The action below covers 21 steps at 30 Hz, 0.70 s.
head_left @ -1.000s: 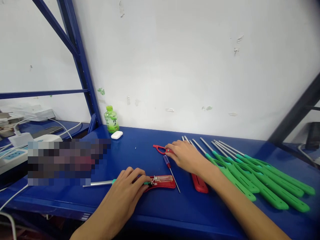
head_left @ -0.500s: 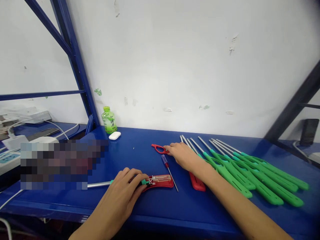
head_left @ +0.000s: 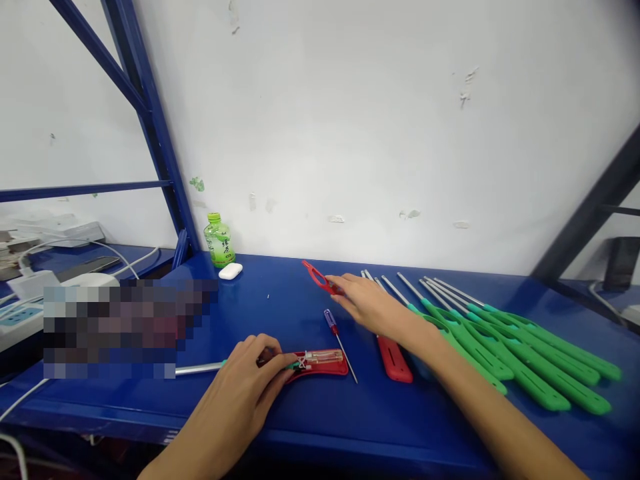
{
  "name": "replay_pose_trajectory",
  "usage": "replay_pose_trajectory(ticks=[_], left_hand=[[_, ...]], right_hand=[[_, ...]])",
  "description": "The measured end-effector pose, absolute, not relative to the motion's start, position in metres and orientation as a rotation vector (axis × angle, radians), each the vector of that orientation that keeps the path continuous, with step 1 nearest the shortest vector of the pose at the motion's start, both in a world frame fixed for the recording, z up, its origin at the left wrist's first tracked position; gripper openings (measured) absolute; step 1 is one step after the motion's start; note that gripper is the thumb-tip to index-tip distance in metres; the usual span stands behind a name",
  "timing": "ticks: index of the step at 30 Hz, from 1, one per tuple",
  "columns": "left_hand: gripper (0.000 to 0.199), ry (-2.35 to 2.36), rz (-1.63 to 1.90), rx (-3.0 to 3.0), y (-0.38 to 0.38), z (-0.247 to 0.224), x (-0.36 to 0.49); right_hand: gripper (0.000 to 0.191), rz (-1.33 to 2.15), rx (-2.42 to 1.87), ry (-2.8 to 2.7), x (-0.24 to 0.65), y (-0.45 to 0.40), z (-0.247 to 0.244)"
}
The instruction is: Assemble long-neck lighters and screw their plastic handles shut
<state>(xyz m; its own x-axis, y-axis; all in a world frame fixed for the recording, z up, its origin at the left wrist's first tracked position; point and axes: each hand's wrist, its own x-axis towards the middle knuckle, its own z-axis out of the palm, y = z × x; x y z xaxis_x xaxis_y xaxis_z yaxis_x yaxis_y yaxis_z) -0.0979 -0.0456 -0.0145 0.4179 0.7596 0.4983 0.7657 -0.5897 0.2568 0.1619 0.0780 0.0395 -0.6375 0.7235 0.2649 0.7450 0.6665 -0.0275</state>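
My left hand (head_left: 255,373) is closed around the neck of an opened stick lighter (head_left: 325,367) lying on the blue table. Its red half shell holds a clear fuel tank (head_left: 325,357), and a metal tube (head_left: 200,369) sticks out to the left. My right hand (head_left: 360,300) pinches a red lighter half shell (head_left: 316,275), its looped end tilted up off the table. A red handle end (head_left: 395,360) shows below my right wrist, seemingly of the same shell; the join is hidden. Between the hands lies a screwdriver (head_left: 331,323) with a purple handle.
Several green stick lighters (head_left: 525,360) lie fanned out at the right, tubes pointing to the wall. A green bottle (head_left: 219,241) and a white case (head_left: 231,271) stand at the back left. A tiny white piece (head_left: 268,296) lies mid-table. Left are cables and a power strip (head_left: 20,320).
My right hand has raised the looped end of the red half shell, tilting it up. My left hand stays on the opened lighter, its fingers slightly shifted.
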Motion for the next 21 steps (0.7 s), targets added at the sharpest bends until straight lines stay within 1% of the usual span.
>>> replay_pose_trajectory(ticks=[2, 6, 8, 15, 21], left_hand=[[0.026, -1.412, -0.917, -2.621, -0.046, -0.014, -0.097], [0.025, -1.42, -0.929, -2.58, -0.046, -0.016, -0.097], [0.024, -1.464, -0.951, -2.552, -0.046, -0.018, -0.097], [0.035, -1.595, -1.089, -2.441, -0.049, -0.021, -0.096], [0.024, -1.612, -1.261, -2.472, -0.053, -0.02, -0.096]], right_hand=[[0.045, 0.039, -1.074, -2.587, 0.161, 0.074, 0.046], [0.044, 0.488, -0.885, -2.487, 0.156, 0.061, 0.056], [0.045, 0.606, -0.865, -2.503, 0.154, 0.055, 0.059], [0.048, 0.872, -0.873, -2.533, 0.149, 0.045, 0.066], [0.054, 0.969, -0.909, -2.558, 0.146, 0.036, 0.074]])
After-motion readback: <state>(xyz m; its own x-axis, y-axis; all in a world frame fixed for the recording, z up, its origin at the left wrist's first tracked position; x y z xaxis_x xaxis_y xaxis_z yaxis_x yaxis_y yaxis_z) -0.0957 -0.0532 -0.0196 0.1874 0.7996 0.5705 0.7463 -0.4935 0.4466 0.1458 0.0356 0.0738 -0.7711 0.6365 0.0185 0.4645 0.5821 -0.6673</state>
